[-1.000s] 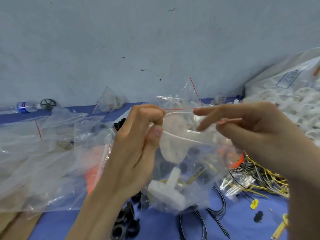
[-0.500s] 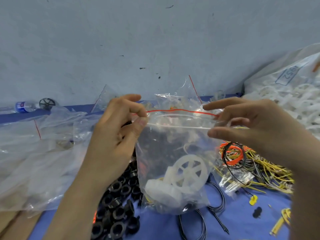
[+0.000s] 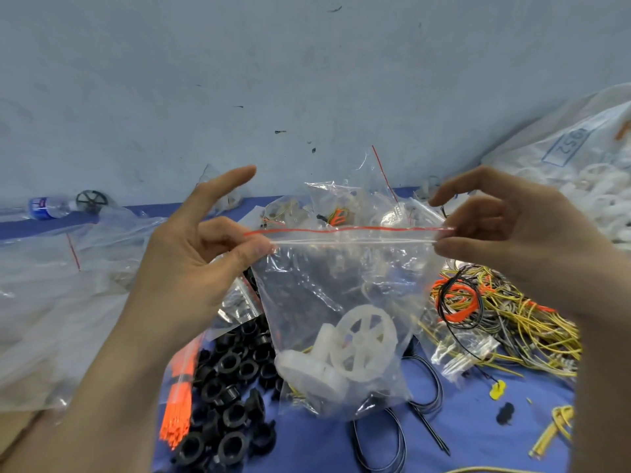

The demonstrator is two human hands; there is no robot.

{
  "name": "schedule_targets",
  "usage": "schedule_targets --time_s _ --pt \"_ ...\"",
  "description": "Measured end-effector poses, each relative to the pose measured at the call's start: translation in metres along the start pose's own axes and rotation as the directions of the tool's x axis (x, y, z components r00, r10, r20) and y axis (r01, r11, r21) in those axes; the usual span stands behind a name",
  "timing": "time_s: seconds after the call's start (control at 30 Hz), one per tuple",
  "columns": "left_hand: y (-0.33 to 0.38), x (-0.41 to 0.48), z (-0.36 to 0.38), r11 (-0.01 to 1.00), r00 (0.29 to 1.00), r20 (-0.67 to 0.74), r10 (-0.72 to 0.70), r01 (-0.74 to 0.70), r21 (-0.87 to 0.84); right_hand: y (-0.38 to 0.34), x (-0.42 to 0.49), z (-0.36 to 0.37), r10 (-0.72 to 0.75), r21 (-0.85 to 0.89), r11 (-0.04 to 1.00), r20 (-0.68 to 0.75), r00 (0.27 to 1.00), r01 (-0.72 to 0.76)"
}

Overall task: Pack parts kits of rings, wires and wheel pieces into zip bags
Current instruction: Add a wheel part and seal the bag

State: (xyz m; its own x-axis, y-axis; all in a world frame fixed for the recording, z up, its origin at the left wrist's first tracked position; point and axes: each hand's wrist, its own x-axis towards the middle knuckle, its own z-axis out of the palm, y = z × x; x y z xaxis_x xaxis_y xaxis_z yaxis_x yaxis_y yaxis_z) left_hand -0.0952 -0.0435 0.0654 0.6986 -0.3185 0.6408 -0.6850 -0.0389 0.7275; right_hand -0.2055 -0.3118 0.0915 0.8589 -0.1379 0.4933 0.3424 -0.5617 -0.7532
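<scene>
A clear zip bag [image 3: 341,285] with a red strip along its top hangs in mid-air between my hands. Inside it lie a white spoked wheel [image 3: 367,344], another white wheel piece [image 3: 307,370] and some wire. My left hand [image 3: 191,268] pinches the bag's left top corner between thumb and a bent finger, index finger pointing up. My right hand [image 3: 512,240] pinches the right top corner. The zip line is stretched straight between them.
Black rings [image 3: 232,387] are heaped below on the blue table [image 3: 461,421], beside an orange stick bundle [image 3: 179,401]. Yellow, orange and black wires [image 3: 495,319] lie at right. Large clear bags [image 3: 68,302] lie left; a sack of white parts [image 3: 587,172] sits far right. Filled bags [image 3: 341,206] are behind.
My hands have drawn apart along the bag's top, pulling the zip strip straight and wide. The left index finger has lifted off. The wheel pieces have settled at the bag's bottom.
</scene>
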Motion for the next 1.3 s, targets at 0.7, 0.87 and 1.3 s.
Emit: schedule_targets --time_s 0.7,0.87,1.3 --pt "0.011 -0.009 0.04 0.994 0.986 0.127 0.104 -0.106 0.01 -0.036 0.005 0.068 -0.15 -0.208 0.965 0.057 0.987 0.159" --pt "0.008 -0.01 0.042 0.996 0.986 0.152 0.064 -0.073 0.053 -0.034 0.005 0.067 -0.073 -0.155 0.984 0.09 0.993 0.087" --pt "0.015 -0.011 0.042 0.983 0.962 0.221 0.16 -0.176 0.055 -0.032 0.005 0.06 -0.019 -0.06 0.998 0.202 0.979 0.031"
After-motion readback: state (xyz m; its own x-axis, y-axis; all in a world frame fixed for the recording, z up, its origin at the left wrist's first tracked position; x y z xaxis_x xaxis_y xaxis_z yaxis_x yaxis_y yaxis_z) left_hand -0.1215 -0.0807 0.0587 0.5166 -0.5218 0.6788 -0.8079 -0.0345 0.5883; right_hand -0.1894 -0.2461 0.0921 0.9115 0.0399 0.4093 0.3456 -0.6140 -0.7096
